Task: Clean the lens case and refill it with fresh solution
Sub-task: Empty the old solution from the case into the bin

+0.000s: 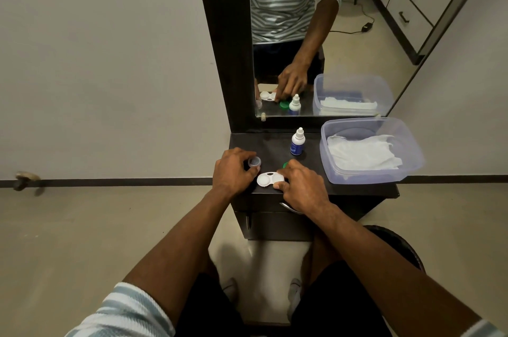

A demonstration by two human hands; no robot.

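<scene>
A white lens case (268, 179) lies on the small dark table (275, 144) near its front edge, its left well uncovered. My right hand (301, 184) pinches the case's right end between thumb and fingers. A green cap (285, 165) peeks out just behind that hand. My left hand (233, 173) grips a pale lilac cap (254, 162) left of the case. A small white dropper bottle (298, 142) with a blue label stands upright behind the case.
A clear plastic tub (384, 176) with a white tissue (362, 152) inside fills the table's right side and overhangs its edge. A mirror in a dark frame (222, 48) rises behind the table. A drawer handle (290, 209) sits under the front edge.
</scene>
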